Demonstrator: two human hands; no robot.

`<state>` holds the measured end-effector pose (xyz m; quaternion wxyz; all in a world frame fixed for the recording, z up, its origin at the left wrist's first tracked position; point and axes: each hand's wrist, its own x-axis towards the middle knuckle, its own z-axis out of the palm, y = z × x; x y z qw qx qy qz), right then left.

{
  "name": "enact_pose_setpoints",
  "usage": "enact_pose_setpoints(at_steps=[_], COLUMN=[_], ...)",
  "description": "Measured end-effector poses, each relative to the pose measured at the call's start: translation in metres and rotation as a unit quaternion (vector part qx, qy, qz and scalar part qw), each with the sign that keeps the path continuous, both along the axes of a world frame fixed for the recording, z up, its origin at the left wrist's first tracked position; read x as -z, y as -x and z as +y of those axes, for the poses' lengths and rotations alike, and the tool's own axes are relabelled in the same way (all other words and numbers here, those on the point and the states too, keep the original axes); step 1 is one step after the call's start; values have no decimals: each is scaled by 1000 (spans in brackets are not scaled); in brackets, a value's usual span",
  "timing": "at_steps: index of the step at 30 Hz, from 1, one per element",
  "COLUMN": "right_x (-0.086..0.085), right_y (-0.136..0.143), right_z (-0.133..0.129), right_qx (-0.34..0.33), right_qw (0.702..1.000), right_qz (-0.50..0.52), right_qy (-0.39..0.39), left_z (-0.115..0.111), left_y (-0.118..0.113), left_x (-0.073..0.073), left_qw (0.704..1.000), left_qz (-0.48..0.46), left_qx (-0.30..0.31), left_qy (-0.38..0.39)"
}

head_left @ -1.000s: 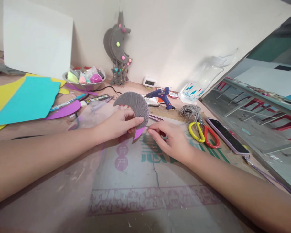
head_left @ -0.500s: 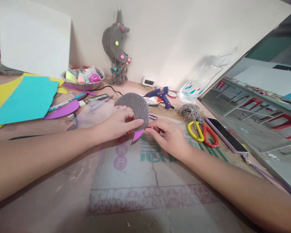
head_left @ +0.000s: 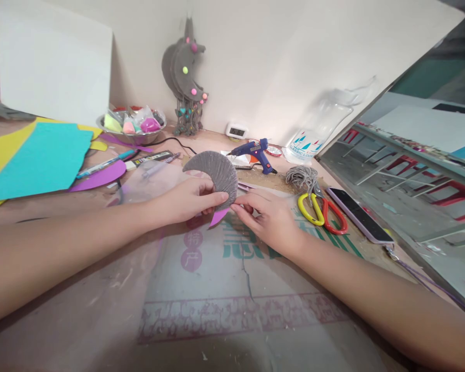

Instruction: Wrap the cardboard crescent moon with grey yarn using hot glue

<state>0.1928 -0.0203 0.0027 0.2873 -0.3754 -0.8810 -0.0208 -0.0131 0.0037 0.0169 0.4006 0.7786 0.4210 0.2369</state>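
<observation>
Between thumb and fingers, my left hand point(head_left: 203, 194) grips a crescent moon cutout point(head_left: 220, 173) that is wound with grey yarn. Its lower tip point(head_left: 218, 217) is bare purple. At the crescent's right edge my right hand point(head_left: 265, 214) is pinched closed on the grey yarn, most of it hidden by the fingers. A loose grey strand point(head_left: 248, 281) lies below that hand. Further right sit a bundle of grey yarn point(head_left: 301, 177) and scissors point(head_left: 335, 217) with one yellow and one red handle.
A blue glue gun point(head_left: 258, 153) and small white clock point(head_left: 237, 130) stand behind. At right are a phone point(head_left: 358, 214) and clear bottle point(head_left: 313, 134). Left are coloured sheets point(head_left: 42, 157) and a metal bowl point(head_left: 129, 137) of clay packets. A moon ornament point(head_left: 184, 70) hangs on the wall.
Both hands keep nearly the same hold on the crescent and yarn. The whole view has shifted very slightly; nothing has been let go.
</observation>
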Motion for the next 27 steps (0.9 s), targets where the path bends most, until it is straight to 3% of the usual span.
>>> enact_pose_setpoints(at_steps=[4,10,13,22,27], right_x=[-3,-4,-3,-8,-7], right_y=[0,1,5,6,6], right_z=[0,6,8,5,5], right_qx=[4,40,45,-15,-9], right_qw=[999,979,966,961,961], right_qz=[9,144,168,151,158], right_qy=[46,137,189,231,228], left_z=[0,-2,-2,-2,-4], left_y=[-1,-1,-1,-1,-1], left_x=[-1,4,6,5,5], left_qw=[1000,1000,999,997,997], left_qz=[5,-12,-4,-7,0], left_qx=[-15,-12,-7,4,-20], left_qy=[-11,7,-36,-82,-69])
